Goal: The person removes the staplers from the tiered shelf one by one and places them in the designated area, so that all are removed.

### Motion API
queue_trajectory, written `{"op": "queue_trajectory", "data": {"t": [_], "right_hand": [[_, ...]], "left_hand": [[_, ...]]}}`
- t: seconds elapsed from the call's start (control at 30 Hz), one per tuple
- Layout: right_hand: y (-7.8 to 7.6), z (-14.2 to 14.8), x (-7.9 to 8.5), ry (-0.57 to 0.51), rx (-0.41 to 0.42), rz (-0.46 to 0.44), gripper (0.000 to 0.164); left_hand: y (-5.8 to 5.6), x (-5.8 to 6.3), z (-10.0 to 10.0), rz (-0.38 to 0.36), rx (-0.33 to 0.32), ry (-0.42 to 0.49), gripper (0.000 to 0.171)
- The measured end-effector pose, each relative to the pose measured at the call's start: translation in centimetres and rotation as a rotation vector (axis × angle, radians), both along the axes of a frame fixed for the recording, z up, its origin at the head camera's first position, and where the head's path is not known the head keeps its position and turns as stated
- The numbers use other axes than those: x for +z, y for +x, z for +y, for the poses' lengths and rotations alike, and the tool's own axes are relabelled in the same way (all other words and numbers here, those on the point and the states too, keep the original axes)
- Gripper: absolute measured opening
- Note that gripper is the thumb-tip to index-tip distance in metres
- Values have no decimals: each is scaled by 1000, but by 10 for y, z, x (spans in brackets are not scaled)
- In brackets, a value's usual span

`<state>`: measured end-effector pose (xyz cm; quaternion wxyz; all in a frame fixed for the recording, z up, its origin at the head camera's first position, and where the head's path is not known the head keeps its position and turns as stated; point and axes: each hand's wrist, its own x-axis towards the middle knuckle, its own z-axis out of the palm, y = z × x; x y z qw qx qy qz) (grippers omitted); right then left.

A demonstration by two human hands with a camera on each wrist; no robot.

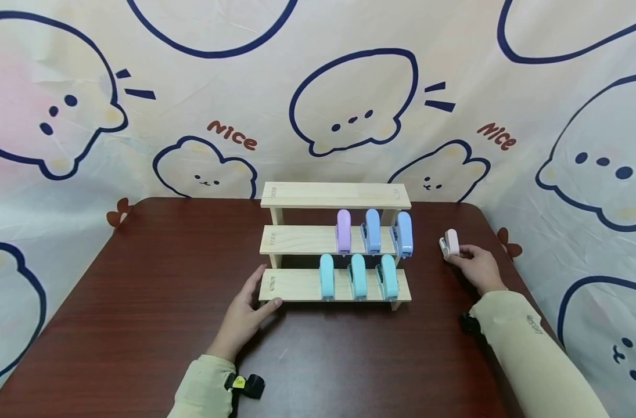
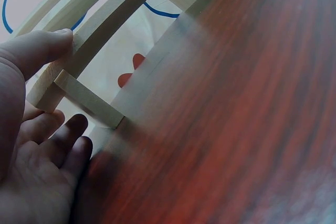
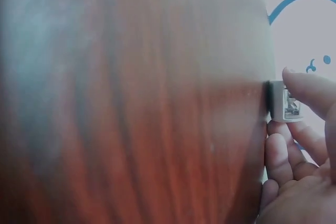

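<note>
Two hands (image 1: 244,316), seven staplers (image 1: 452,242), one rack (image 1: 297,284).

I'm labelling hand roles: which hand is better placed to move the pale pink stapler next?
Probably the right hand: it pinches the pale pink stapler, right of the wooden rack. The left hand is farther off, holding the rack's left end.

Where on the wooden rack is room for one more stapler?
The top tier is bare. The middle tier is free left of the purple stapler; the bottom tier, between the left grip and the leftmost teal stapler. These two tiers' right ends are crowded.
</note>
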<state>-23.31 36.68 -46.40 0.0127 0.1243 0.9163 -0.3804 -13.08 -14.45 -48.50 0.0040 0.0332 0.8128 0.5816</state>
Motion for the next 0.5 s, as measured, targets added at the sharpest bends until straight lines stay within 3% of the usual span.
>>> {"op": "queue_trajectory", "data": {"t": [0.5], "right_hand": [[6, -1, -5, -62, -60, 35, 67]], "left_hand": [[0, -2, 0, 11, 2, -4, 85]]}}
